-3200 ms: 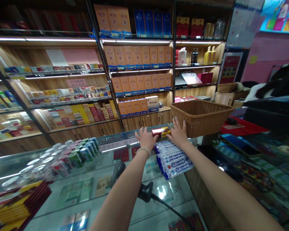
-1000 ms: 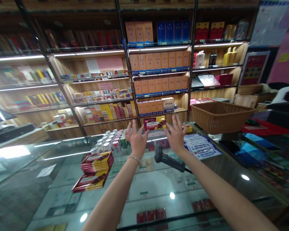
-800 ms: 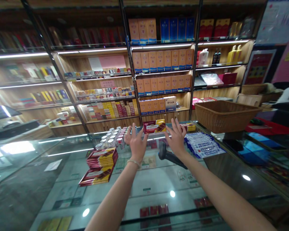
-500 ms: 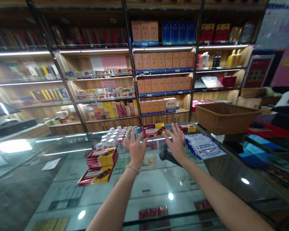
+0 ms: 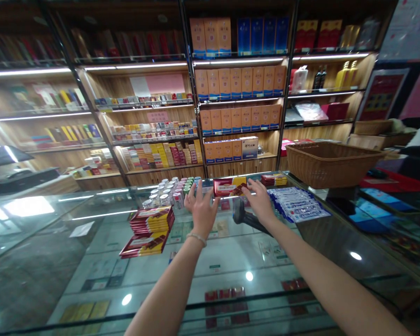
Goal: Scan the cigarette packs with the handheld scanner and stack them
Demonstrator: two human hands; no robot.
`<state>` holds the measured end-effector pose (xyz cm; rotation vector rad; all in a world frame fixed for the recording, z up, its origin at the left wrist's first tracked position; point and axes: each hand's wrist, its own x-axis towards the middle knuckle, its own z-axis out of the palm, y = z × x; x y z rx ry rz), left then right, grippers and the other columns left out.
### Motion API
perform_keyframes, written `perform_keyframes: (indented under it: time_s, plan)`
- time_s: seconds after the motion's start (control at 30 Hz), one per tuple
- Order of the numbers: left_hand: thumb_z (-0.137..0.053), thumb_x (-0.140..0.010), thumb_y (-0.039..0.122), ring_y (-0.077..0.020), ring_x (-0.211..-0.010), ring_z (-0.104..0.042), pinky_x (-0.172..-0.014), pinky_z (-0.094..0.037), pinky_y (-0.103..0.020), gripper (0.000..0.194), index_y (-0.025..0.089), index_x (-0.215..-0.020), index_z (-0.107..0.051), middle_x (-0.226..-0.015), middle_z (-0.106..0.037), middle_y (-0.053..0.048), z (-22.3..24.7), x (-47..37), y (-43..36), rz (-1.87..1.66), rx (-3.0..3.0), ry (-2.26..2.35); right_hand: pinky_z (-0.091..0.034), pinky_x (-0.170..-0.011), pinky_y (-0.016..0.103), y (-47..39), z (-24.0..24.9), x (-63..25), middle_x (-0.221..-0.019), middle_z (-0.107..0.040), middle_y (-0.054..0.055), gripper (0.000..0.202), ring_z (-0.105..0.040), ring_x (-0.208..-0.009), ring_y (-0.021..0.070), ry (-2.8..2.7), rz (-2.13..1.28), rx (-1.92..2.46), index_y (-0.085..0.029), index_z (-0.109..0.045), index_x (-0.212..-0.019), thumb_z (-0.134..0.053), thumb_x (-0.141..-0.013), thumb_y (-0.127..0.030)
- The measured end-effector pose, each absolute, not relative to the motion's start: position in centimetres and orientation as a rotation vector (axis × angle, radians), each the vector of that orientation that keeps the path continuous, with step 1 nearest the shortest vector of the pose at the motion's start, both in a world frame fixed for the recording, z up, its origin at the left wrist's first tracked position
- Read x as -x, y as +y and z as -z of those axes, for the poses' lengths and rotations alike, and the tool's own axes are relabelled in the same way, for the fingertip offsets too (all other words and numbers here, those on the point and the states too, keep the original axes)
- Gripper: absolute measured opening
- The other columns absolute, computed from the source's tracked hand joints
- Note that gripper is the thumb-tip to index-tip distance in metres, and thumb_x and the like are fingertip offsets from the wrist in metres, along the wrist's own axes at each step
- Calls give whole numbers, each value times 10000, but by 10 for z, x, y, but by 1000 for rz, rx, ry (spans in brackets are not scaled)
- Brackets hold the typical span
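A chocolate bar (image 5: 227, 187) in a red and yellow wrapper is at the far side of the glass counter, its printed face toward me. My right hand (image 5: 262, 201) pinches its right end between thumb and fingers. Spread fingers show on my left hand (image 5: 201, 210), whose thumb is close to the bar's lower left corner; whether it touches, I cannot tell. Below my right hand lies a dark handheld scanner (image 5: 247, 217). Left of my left hand, matching chocolate bars (image 5: 152, 228) are stacked in two overlapping piles. Small cans or jars (image 5: 164, 193) stand behind them.
Blue and white packets (image 5: 297, 205) lie fanned at the right, with more red and yellow bars (image 5: 273, 179) behind. A brown wicker basket (image 5: 332, 165) stands at the back right. The glass counter (image 5: 196, 280) has goods beneath it; lit shelves with boxes (image 5: 238, 119) rise behind.
The view has tilted down slightly. My right fingers have closed onto the bar's right end, and the left thumb has slipped a little off its left corner.
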<state>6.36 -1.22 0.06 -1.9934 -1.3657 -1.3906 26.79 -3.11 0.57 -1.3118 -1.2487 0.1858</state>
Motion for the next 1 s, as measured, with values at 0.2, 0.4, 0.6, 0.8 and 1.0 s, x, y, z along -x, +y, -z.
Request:
perform_keyframes:
  time_s: [0.2,0.4,0.6,0.8,1.0]
  plan:
    - [-772,-868,369,-403,-1509,-398,-1201,-308,-654,485,224,-1323,-684,-1634,-464,-177,-4,-68,-18,1318,2030,-1450,-275,-1210,623,-42,-12,-266,-1414,-689,133,367,-469,-1442,348,-1241,-57,1262,-232,-734,-851,-574,-943,-550]
    - [-822,-812,375,-413,-1545,-336,-1245,-218,-647,756,240,-1504,-548,-1657,-416,-193,-16,-76,-30,1186,2070,-1382,-243,-1184,664,-56,-19,-257,-1462,-660,129,385,-430,-1485,353,-1321,108,1228,-235,-699,-787,-560,-978,-539]
    - [-791,-820,352,-408,-1558,-313,-1251,-183,-653,640,231,-1422,-610,-1667,-402,-191,-19,-77,-35,1144,2085,-1350,-222,-1197,650,-70,-23,-242,-1480,-650,108,327,-447,-1492,335,-1443,294,1175,-242,-707,-777,-608,-987,-472]
    - [-784,-796,393,-394,-1556,-317,-1272,-117,-637,562,223,-1313,-644,-1660,-406,-189,-18,-74,-31,1208,2094,-1364,-240,-1206,614,-78,-25,-242,-1534,-608,63,353,-417,-1517,317,-1652,327,1103,-278,-775,-918,-546,-1019,-527]
    - [-865,-730,442,-412,-1560,-290,-1251,-231,-614,668,254,-1333,-647,-1688,-317,-179,-20,-70,-27,1330,2186,-1385,-230,-1224,594,-67,-30,-271,-1595,-547,33,410,-343,-1558,279,-1703,273,1236,-331,-668,-1356,-374,-1071,-350]
